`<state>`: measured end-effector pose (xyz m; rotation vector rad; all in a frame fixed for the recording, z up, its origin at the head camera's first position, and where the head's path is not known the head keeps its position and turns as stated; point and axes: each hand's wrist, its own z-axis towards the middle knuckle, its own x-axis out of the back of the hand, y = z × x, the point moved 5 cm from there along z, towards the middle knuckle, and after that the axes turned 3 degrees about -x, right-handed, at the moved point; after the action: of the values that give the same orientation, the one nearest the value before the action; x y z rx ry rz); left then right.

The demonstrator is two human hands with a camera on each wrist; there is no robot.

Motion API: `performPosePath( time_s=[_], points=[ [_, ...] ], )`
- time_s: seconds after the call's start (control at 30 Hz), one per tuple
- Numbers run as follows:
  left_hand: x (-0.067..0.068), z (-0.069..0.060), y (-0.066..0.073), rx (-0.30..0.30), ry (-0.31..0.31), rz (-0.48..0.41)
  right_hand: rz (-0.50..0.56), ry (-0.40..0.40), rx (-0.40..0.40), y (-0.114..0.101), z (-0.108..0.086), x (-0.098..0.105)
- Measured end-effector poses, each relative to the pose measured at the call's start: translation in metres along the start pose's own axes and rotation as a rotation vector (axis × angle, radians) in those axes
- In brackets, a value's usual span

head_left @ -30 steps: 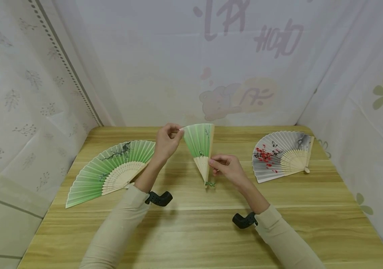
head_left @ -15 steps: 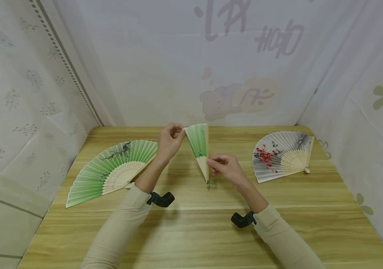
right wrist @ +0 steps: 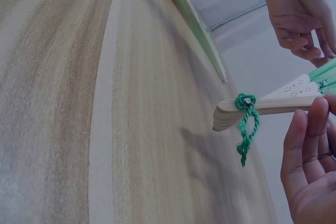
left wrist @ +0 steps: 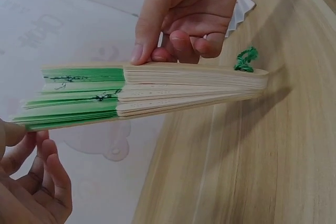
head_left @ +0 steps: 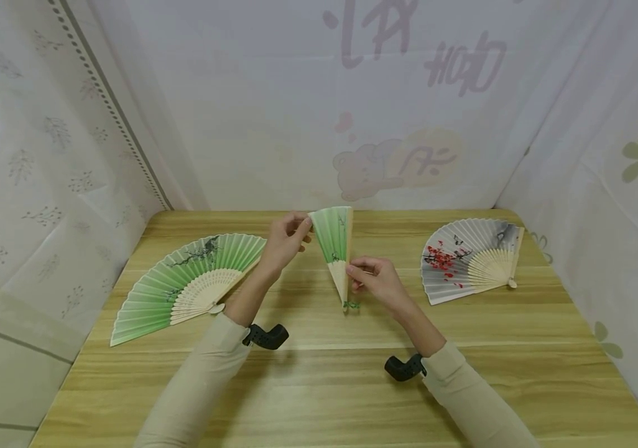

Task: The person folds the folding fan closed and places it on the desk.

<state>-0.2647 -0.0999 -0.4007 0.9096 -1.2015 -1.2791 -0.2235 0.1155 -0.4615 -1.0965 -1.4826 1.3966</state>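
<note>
A green folding fan (head_left: 331, 236), partly spread, is held up between both hands over the middle of the table. My left hand (head_left: 286, 239) pinches its upper left corner between thumb and fingers. My right hand (head_left: 377, 280) grips the right-hand outer rib about halfway down with thumb and fingertips. In the left wrist view the folding fan (left wrist: 121, 95) shows edge-on, its pleats bunched and its pale ribs stacked. A green cord loop (right wrist: 247, 129) hangs from the pivot end in the right wrist view.
A spread green fan (head_left: 196, 280) with a dark branch print lies on the table's left side. On the right lies a grey-white fan (head_left: 464, 258) with red blossoms. Printed cloth (head_left: 274, 112) hangs behind the wooden table (head_left: 319, 398).
The held fan has narrowed a little from one second ago. My left hand has shifted slightly right with its corner, while my right hand has barely moved.
</note>
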Motion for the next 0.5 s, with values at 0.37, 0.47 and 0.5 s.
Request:
performPosePath(
  time_s=[0.37,0.47,0.5],
  points=[
    [-0.0057,-0.0028,0.0028,-0.032,-0.081,0.067,0.035,0.047,-0.055,0.0029,-0.0011,-0.0004],
    [-0.0063,-0.0021,0.0024,-0.044,-0.067,0.097,0.034,0.053,-0.059,0.0036,-0.0015,0.0001],
    [-0.0064,-0.0018,0.0023,-0.05,-0.059,0.107,0.032,0.054,-0.058,0.0039,-0.0018,0.0004]
  ],
)
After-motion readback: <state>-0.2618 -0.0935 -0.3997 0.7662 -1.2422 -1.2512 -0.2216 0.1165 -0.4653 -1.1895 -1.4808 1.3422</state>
